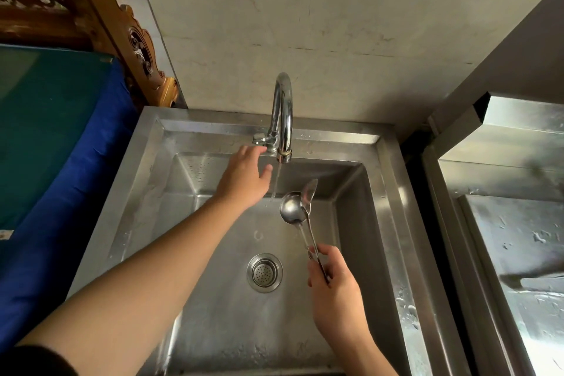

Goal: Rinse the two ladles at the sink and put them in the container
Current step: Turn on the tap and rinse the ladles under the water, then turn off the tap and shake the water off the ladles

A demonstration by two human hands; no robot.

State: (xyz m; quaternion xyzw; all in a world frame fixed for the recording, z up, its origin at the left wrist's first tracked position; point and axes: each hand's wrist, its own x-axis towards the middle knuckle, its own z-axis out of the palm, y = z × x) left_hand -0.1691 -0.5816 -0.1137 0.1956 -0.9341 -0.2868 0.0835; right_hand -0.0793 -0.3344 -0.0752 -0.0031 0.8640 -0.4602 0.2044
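- Right hand (334, 281) is pinched around the crossed handles of both ladles (297, 207), thumb on top, fingers curled beneath — one grasp carrying two tools, so they can be rinsed together, I'd say.
- The two bowls sit stacked, the round one in front and the other peeking out behind it, over the basin of the sink (387, 180) and just right of the water stream (277, 180). Close, but the stream looks to pass beside them and not onto them.
- The grip is low on the handles, well away from the bowls, which keeps the fingers out of the wet end and lets the bowls swing freely.
- Left hand (245, 177) is stretched forward, fingers spread and grasping nothing, fingertips at the tap lever (262, 138). Whether they actually touch it, I cannot tell.
- That reach makes sense: one hand governs the flow at the faucet (283, 113) while the other keeps the ladles ready beneath the spout.
- Water is running thinly toward the basin floor, with the drain strainer (264, 272) sitting open below and nearer the person.
- My read: rinsing is only beginning; the bowls need a nudge left into the stream.
- No container shows itself clearly; the steel unit (515, 223) to the right is wet, but I can't say it's the destination.
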